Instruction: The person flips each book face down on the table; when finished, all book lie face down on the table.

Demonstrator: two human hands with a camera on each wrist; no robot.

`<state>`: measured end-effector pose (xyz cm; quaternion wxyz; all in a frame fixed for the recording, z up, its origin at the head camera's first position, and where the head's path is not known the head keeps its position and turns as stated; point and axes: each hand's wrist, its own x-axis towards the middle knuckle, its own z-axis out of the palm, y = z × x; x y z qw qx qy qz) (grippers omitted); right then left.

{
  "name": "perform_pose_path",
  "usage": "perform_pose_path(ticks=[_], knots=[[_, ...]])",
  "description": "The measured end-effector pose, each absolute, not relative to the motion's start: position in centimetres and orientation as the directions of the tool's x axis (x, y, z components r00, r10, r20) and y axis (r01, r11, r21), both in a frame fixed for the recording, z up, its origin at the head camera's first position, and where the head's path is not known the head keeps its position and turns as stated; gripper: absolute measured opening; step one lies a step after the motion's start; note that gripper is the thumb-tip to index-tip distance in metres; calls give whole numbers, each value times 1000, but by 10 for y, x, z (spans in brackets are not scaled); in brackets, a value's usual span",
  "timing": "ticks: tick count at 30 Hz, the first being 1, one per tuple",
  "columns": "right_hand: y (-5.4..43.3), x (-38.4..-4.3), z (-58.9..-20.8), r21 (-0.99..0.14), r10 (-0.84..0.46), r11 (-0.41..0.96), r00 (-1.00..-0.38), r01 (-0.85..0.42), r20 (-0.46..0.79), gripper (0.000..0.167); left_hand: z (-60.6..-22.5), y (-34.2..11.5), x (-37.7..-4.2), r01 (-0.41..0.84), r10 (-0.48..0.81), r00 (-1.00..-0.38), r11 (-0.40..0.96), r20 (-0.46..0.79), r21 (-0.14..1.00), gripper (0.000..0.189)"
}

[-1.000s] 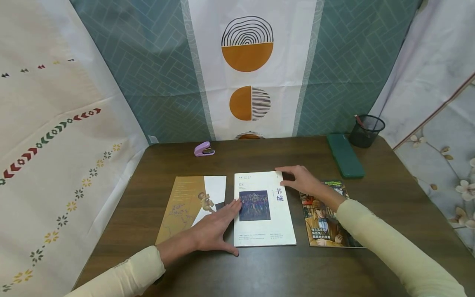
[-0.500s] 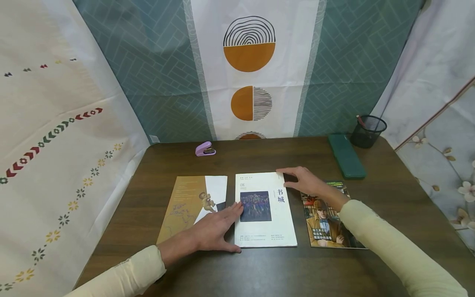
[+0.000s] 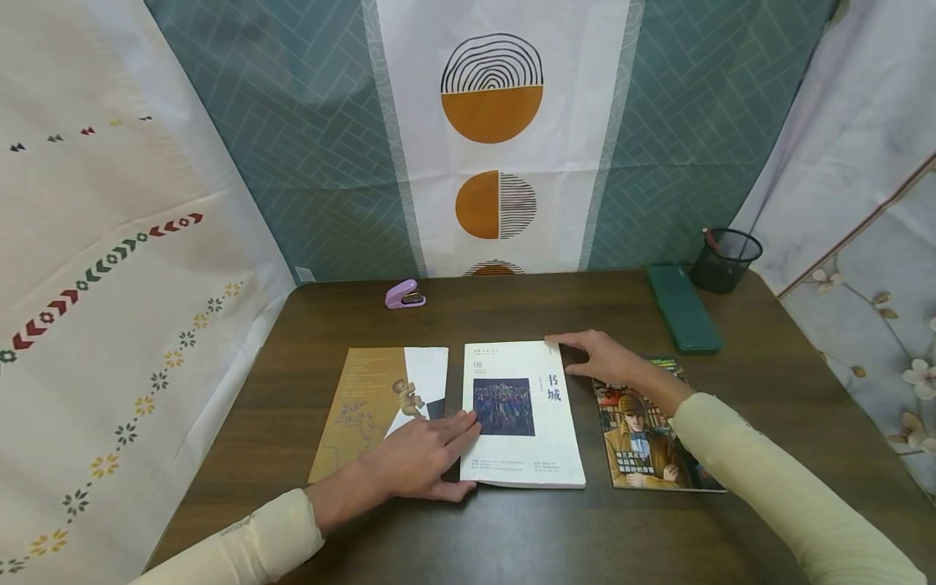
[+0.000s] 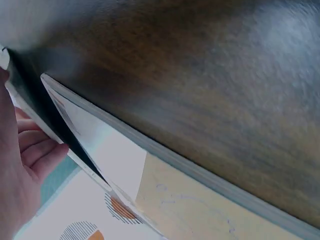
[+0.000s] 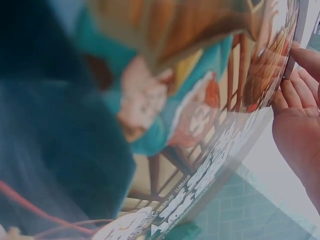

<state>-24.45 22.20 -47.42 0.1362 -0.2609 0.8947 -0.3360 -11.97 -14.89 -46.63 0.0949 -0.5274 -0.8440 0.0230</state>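
A white magazine (image 3: 522, 463) with a dark blue picture lies mid-table. My left hand (image 3: 420, 459) holds its lower left corner: the fingers lie over the left edge and the thumb is at the bottom corner, which is slightly raised. At the upper right corner, my right hand (image 3: 603, 357) touches the magazine, thumb and fingers spread apart. Partly under my left forearm is a tan and white booklet (image 3: 358, 390). Beneath my right forearm lies a colourful magazine (image 3: 632, 439) with a figure in a brown cap; part of it is hidden by the sleeve.
On the brown table (image 3: 512, 536), a purple stapler (image 3: 404, 294) stands near the back edge. A green case (image 3: 683, 309) lies at the back right, beside a black mesh pen cup (image 3: 724, 262) holding a red pencil. Patterned cloths hang around the table.
My left fingers have moved slightly down the white magazine's left edge, and its lower left corner has come up a little. The right hand stays at the upper right corner.
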Motion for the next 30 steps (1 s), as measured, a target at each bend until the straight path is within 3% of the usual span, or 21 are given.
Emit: perform_pose_path(ticks=[5, 8, 16, 25, 30], knots=[[223, -244, -474, -675, -558, 638, -827, -372, -72, 65, -464, -150, -121, 899, 900, -341, 396, 271, -185, 66], [223, -244, -474, -670, -557, 642, -827, -372, -74, 66, -461, -150, -122, 901, 885, -321, 394, 337, -179, 64], [219, -238, -474, -648, -534, 658, -845, -385, -40, 63, -446, -148, -120, 901, 853, -340, 416, 397, -122, 56], [221, -233, -475, -629, -535, 668, -844, -399, -33, 60, -431, -147, -120, 898, 810, -343, 431, 476, -88, 61], [223, -229, -475, -625, -543, 660, -839, -417, -14, 53, -420, -148, -120, 891, 774, -383, 454, 504, -21, 58]])
